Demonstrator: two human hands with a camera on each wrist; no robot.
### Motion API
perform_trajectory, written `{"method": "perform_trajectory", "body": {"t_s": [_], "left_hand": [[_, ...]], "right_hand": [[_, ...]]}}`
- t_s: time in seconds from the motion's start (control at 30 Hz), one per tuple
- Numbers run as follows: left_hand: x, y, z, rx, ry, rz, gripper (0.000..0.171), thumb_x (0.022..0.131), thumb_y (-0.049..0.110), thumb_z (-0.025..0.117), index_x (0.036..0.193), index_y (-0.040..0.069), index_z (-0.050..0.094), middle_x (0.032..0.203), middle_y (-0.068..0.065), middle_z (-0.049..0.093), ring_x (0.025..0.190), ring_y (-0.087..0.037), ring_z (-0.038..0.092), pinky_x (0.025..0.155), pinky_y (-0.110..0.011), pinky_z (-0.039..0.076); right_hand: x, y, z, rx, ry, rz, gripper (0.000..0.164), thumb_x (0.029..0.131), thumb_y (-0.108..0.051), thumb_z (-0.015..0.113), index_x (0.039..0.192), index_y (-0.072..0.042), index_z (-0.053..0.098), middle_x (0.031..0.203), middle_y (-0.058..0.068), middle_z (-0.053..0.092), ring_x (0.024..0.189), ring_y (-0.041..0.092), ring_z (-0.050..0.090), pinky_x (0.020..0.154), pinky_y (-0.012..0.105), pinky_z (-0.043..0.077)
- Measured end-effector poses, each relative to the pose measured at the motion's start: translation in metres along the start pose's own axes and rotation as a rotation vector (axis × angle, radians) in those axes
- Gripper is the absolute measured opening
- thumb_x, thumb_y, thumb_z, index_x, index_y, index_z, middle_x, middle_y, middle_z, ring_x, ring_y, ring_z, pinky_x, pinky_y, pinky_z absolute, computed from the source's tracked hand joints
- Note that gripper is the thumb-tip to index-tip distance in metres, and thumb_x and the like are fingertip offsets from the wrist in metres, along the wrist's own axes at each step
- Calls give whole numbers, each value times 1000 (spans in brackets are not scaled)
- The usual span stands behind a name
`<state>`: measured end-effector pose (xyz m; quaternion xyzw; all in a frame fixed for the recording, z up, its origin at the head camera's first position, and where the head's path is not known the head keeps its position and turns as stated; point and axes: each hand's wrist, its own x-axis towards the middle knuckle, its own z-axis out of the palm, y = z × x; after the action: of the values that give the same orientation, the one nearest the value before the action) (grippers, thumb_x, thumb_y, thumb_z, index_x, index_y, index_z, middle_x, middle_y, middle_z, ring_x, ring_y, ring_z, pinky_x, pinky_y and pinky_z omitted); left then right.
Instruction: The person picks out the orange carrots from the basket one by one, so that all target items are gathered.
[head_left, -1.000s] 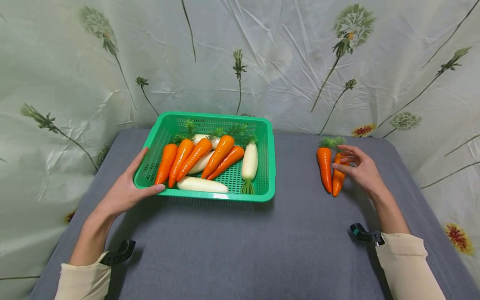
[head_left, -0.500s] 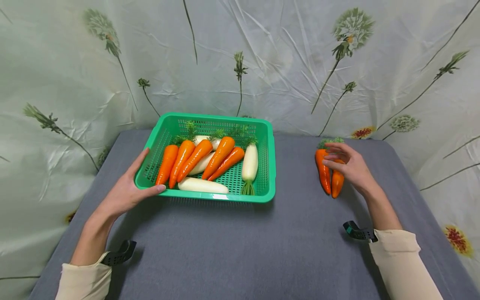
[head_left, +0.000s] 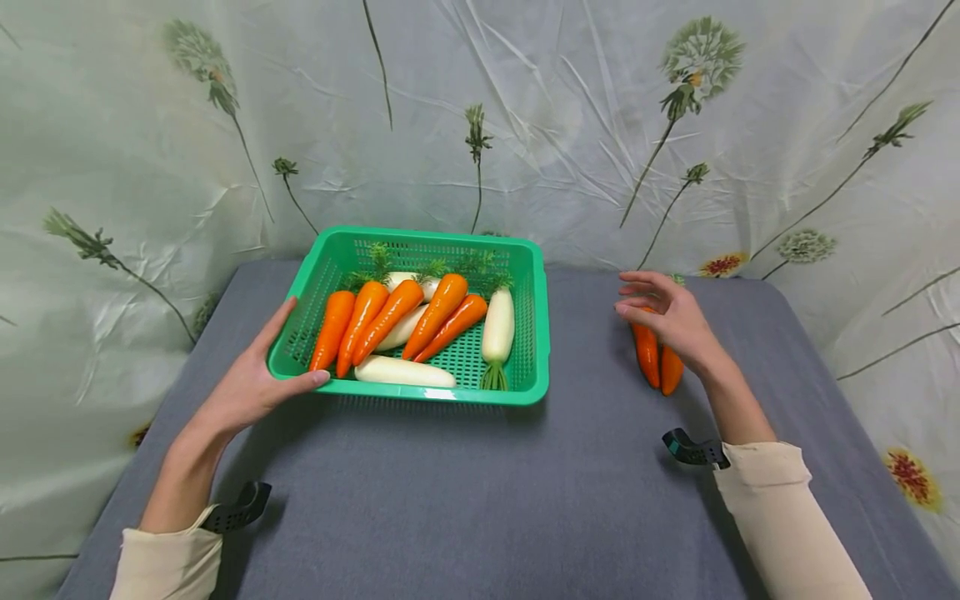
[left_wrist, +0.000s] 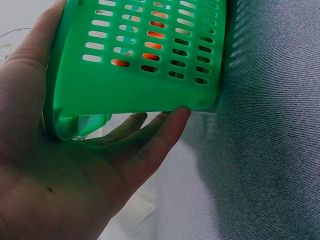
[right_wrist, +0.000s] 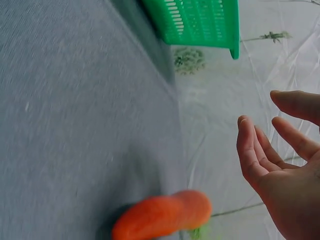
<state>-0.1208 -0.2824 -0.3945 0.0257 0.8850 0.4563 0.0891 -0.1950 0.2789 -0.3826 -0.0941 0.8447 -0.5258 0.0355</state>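
Note:
My left hand (head_left: 251, 383) grips the left front corner of a green plastic basket (head_left: 528, 392), the thumb over its rim. In the left wrist view its fingers reach along the slotted basket wall (left_wrist: 115, 90). Several orange carrots (head_left: 330, 331) and several white radishes (head_left: 405, 371) lie inside the basket. On the right of the table, two more carrots (head_left: 647, 358) lie side by side, partly hidden beneath my right hand (head_left: 671, 321). That hand hovers over their leafy ends, fingers loosely bent and holding nothing. The right wrist view shows an orange carrot (right_wrist: 162, 215) below the hand.
A grey cloth covers the table (head_left: 480, 492). Behind it hangs a pale curtain (head_left: 555, 125) printed with dandelions, which also runs down both sides. Black bands (head_left: 693, 450) sit at both wrists.
My right hand has moved left and slightly away from me, from beside the right-hand carrot to over the tops of both. My left hand and the basket have stayed in place.

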Motion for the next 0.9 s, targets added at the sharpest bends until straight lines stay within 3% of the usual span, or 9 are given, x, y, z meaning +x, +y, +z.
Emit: {"method": "perform_trajectory", "body": {"t_s": [0.47,0.67,0.8,0.9], "left_hand": [[0,3,-4,12,15,-1,116,90,31,82,165,45,-5,175,-22,8,152,-45,22,116,-68,25],[-2,0,-2,9,-3,-7,113,92,31,80,165,47,-5,175,-21,9,149,-40,28,112,-50,33],[-2,-1,1,10,-7,-9,113,92,31,80,165,47,-5,174,-21,10,147,-41,29,109,-49,34],[-2,-1,1,8,-3,-5,113,92,32,80,164,49,-5,174,-21,9,148,-41,27,111,-50,32]], "right_hand": [[12,-26,30,97,-65,-104,48,101,-10,67,147,-6,53,127,-5,61,107,2,67,91,18,56],[14,-34,41,93,-87,-131,47,102,-7,65,146,-3,53,136,16,60,107,3,67,92,19,56],[14,-42,48,61,-99,-145,47,101,-8,66,147,-3,53,140,25,59,107,1,66,92,19,56],[15,-49,53,67,-99,-155,48,101,-7,67,147,-4,53,141,24,59,109,6,67,92,20,56]]}}
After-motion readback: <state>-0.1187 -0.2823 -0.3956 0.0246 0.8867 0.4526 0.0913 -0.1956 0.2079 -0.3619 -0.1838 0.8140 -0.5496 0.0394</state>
